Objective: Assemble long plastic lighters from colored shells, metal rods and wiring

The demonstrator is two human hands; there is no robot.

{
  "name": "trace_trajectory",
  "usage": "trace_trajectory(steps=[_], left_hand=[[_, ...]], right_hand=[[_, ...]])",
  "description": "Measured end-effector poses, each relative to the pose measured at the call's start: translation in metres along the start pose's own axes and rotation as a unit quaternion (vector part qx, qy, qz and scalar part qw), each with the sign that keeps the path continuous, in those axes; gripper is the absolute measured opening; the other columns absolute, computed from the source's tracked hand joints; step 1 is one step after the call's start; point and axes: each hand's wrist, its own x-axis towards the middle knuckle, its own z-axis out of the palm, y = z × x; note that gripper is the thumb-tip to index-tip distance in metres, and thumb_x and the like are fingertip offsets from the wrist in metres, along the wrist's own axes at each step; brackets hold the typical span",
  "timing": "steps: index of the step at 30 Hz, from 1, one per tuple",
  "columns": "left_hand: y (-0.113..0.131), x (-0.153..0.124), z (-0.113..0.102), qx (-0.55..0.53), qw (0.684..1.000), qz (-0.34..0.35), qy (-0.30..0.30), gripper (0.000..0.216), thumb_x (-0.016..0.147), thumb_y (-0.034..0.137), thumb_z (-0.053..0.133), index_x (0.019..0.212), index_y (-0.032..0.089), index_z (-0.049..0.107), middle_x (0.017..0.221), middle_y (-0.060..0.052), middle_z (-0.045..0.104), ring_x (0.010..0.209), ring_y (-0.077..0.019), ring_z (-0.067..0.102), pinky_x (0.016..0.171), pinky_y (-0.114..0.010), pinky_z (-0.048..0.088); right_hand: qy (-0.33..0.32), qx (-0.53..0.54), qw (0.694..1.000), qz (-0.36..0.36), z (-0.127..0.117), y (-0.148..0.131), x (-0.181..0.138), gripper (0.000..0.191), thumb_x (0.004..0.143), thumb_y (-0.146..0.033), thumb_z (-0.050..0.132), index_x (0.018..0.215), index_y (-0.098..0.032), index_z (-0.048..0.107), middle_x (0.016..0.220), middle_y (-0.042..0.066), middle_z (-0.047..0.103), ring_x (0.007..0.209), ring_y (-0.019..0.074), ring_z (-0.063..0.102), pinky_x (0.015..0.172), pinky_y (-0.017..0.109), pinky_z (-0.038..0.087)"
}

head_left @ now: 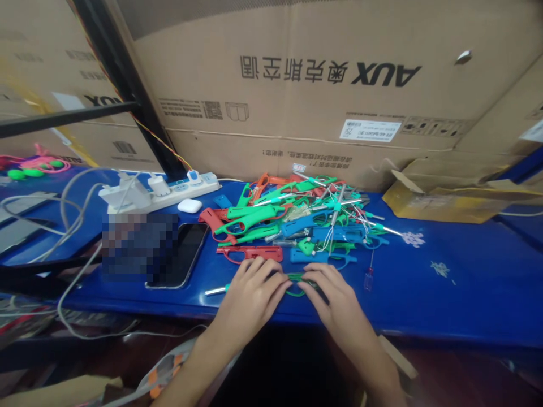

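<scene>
Between my two hands, at the front of the blue table, lies a green lighter casing (295, 277), much of it covered by fingers. My left hand (254, 288) is closed with its thumb and fingertips on the casing's left side. My right hand (333, 291) grips the right side in a similar pinch. A metal lighter tube (216, 290) with a teal end sticks out left from under my left hand. Just beyond my fingers are a red lighter casing (250, 254) and a blue lighter casing (311, 255). Behind them spreads a heap of lighter parts (254, 213) with tubes and thin wires.
A screwdriver (369, 278) lies right of my right hand, near small pale bits (440, 269). At left are a phone (186, 254), a white earphone case (189, 206) and a power strip (169, 192) with cables. A cardboard box (445, 198) stands back right; large cartons (297, 107) form a wall behind.
</scene>
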Motion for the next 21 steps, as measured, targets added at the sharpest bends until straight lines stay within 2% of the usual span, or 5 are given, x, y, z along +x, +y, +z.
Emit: trace_trajectory(steps=[9,12,15,21], left_hand=[[0.001,-0.001,0.000,-0.022,1.000,-0.011,0.009,0.020,0.107,0.026,0.051,0.106,0.020,0.070,0.104,-0.004,0.072,0.097,-0.0229,0.060,0.091,-0.042,0.041],[-0.001,-0.005,-0.004,-0.042,0.999,-0.021,0.018,0.019,0.106,0.026,0.054,0.117,0.022,0.067,0.111,-0.003,0.074,0.101,-0.0227,0.062,0.097,-0.043,0.041],[-0.009,-0.013,-0.015,-0.039,0.998,-0.049,0.030,0.026,0.104,0.028,0.058,0.129,0.024,0.062,0.120,-0.005,0.074,0.109,-0.0237,0.062,0.098,-0.042,0.042],[-0.025,-0.027,-0.026,-0.026,0.998,-0.057,0.022,0.016,0.103,0.026,0.058,0.114,0.024,0.070,0.118,-0.004,0.074,0.107,-0.0235,0.063,0.093,-0.041,0.043]], right_hand=[[0.012,-0.004,1.000,-0.001,0.004,-0.002,0.001,0.015,0.105,-0.030,0.053,0.100,-0.022,0.065,0.111,0.008,0.068,0.107,0.0252,0.065,0.096,0.042,0.051],[0.008,0.006,1.000,0.006,0.004,-0.001,0.001,0.015,0.106,-0.029,0.053,0.099,-0.023,0.065,0.112,0.008,0.068,0.108,0.0248,0.064,0.097,0.043,0.050],[0.004,0.014,1.000,0.020,0.003,-0.002,0.001,0.017,0.106,-0.029,0.053,0.097,-0.023,0.066,0.113,0.007,0.068,0.108,0.0243,0.064,0.097,0.042,0.050],[0.005,0.022,0.999,0.025,0.002,-0.004,0.002,0.019,0.106,-0.028,0.052,0.093,-0.023,0.065,0.110,0.007,0.069,0.105,0.0243,0.064,0.094,0.041,0.051]])
